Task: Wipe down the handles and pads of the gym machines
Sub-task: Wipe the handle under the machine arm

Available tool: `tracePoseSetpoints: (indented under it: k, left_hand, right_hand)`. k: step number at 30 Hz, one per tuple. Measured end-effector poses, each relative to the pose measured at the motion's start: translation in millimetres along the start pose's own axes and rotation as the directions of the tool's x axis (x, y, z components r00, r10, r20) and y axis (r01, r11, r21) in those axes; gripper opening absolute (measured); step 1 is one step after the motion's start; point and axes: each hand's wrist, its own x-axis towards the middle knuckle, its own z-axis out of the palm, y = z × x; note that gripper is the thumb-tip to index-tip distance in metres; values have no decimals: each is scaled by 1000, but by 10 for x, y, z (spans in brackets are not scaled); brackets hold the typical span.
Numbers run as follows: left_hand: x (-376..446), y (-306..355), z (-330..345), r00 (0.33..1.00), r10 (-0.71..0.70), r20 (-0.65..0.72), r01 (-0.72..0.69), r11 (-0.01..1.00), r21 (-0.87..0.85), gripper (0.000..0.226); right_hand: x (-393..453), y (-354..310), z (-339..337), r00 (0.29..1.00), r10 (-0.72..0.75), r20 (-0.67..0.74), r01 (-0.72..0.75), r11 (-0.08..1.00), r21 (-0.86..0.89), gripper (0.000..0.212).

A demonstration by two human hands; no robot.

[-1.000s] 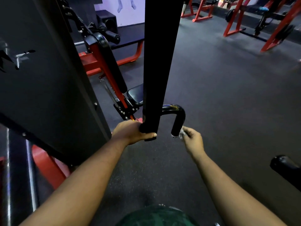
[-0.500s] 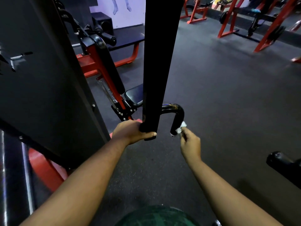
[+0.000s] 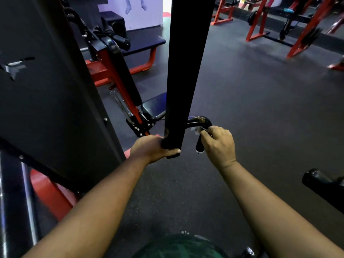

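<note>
Right hand (image 3: 219, 144) has moved up from the handle (image 3: 200, 123) tip to its bend, pinching wipe (image 3: 196, 129); left hand (image 3: 151, 148) still grips the pad (image 3: 186, 71).

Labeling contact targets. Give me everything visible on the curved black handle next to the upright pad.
The curved black handle is a glossy tube, metal by its shine, with scuffs on top of the bend. It emerges from behind the black upright pad, arcs right, then turns down to a short grip with a pale end cap. The right hand curls round the downward part, pressing a small whitish wipe against it. The left hand holds the pad's lower end, not the handle.
</note>
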Motion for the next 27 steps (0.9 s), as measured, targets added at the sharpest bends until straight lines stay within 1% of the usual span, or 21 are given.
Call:
tracePoseSetpoints:
  k: [3, 5, 7, 10, 12, 13, 14, 16, 17, 19, 21, 23, 24, 25, 27]
  left_hand:
    - [17, -17, 12, 1000, 11, -9, -11, 1000, -6, 88]
    - [22, -22, 21, 1000, 22, -13, -22, 1000, -6, 80]
    - [26, -21, 31, 1000, 21, -11, -21, 1000, -6, 80]
    - [40, -19, 29, 999, 37, -15, -36, 999, 13, 80]
    - [47, -25, 31, 999, 44, -23, -44, 999, 24, 80]
    - [49, -33, 36, 999, 43, -27, -42, 999, 21, 81]
    - [52, -39, 46, 999, 37, -27, -37, 999, 15, 84]
    - [51, -34, 42, 999, 21, -25, -21, 1000, 8, 91]
    - [57, -30, 39, 1000, 12, -25, -12, 1000, 4, 93]
    - [65, -25, 35, 1000, -3, -22, 3, 1000, 0, 101]
    - [72, -35, 47, 1000, -12, -22, 12, 1000, -2, 107]
    - [56, -29, 44, 1000, -9, -20, 9, 1000, 1, 99]
    - [46, -23, 37, 1000, -3, -13, 3, 1000, 0, 92]
    - [37, -16, 29, 1000, 1, -5, -1, 1000, -2, 85]
    - [21, -8, 13, 1000, -5, 1, 5, 1000, -6, 83]
  right_hand:
    - [-123, -23, 70, 998, -6, 66, 9, 999, -35, 39]
    - [-290, -45, 149, 988, -15, 153, 21, 999, -35, 44]
    - [-462, -61, 240, 969, -11, 245, 14, 1000, -8, 50]
    - [-672, -62, 307, 913, -28, 407, 13, 999, 40, 59]
    - [-790, -39, 287, 872, -29, 489, -21, 995, 98, 53]
    - [-834, -19, 247, 872, -18, 490, -56, 989, 136, 48]
    - [-858, 8, 193, 890, 8, 456, -103, 977, 184, 41]
    - [-795, 57, 53, 945, 109, 308, -206, 931, 302, 28]
    - [-699, 65, -23, 958, 177, 223, -250, 899, 359, 24]
    - [-445, 51, -115, 945, 316, 87, -320, 834, 449, 20]
    - [-179, -17, -148, 883, 468, 40, -413, 733, 541, 17]
    - [7, -120, -123, 789, 606, 99, -518, 571, 637, 14]
    - [68, -171, -103, 736, 656, 164, -570, 471, 673, 14]
    - [96, -212, -70, 674, 694, 253, -621, 347, 703, 14]
    - [102, -235, -4, 553, 712, 433, -671, 72, 738, 16]
